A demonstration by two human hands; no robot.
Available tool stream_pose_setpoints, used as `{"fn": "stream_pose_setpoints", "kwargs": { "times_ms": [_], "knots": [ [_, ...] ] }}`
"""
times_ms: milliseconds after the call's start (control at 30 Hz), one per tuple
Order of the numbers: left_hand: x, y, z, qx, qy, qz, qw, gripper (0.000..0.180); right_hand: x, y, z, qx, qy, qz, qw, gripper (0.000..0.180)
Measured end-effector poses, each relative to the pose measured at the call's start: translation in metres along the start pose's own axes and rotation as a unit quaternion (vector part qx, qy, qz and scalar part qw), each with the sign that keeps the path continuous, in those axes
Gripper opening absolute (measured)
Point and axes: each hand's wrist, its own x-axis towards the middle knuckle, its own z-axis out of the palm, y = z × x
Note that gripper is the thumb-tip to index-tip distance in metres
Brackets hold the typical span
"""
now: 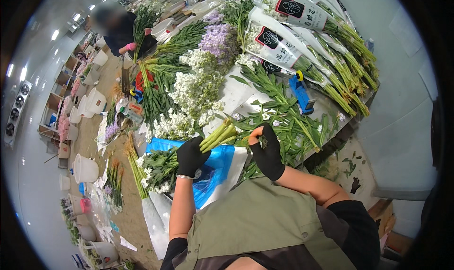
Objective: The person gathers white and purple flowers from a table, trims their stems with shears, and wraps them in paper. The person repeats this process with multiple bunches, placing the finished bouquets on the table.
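Observation:
My left hand [190,157], in a black glove, is wrapped round a bunch of white flowers [218,137]. The cut stem ends point up to the right, while leaves and white blossoms hang to the lower left. Just right of the stem ends is my right hand [266,152], gloved in black with bare fingertips. Its thumb and forefinger are pinched together. Whatever lies between them is too small to make out. Beneath the bunch is a blue and white plastic sheet [222,163].
Loose leaves [279,128] litter the table, with a blue tape dispenser [299,94] beyond. Wrapped bouquets [288,43] are stacked at the far right. White and lilac flowers [201,85] lie in the middle. A co-worker [120,34] holds stems at far left; white buckets [86,168] stand along the floor.

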Motion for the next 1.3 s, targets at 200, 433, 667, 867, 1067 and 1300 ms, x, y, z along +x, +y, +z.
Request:
{"fn": "stream_pose_setpoints", "kwargs": {
  "times_ms": [200,433,667,867,1067,1300],
  "knots": [
    [0.0,-0.001,0.0,-0.006,0.005,-0.001,1.0,0.027,-0.002,0.003,0.016,-0.002,-0.017,-0.019,1.0,0.009],
    [0.0,-0.004,0.008,-0.013,0.017,0.004,1.0,0.027,-0.031,0.016,0.042,0.033,-0.169,0.019,0.985,0.009],
    [0.004,0.004,0.009,-0.008,0.021,0.005,1.0,0.024,-0.041,0.018,0.068,-0.089,-0.345,-0.116,0.927,0.022],
    [-0.016,-0.003,0.031,-0.004,-0.078,-0.033,0.996,0.019,-0.006,0.014,0.151,-0.253,-0.608,-0.277,0.699,0.015],
    [-0.038,0.007,-0.002,-0.014,0.039,0.07,0.997,0.017,0.174,0.134,0.075,-0.033,-0.569,0.162,0.805,0.041],
    [0.009,-0.008,-0.008,-0.027,0.137,0.022,0.99,0.016,-0.025,0.057,0.012,-0.084,-0.569,-0.266,0.774,0.028]
  ]
}}
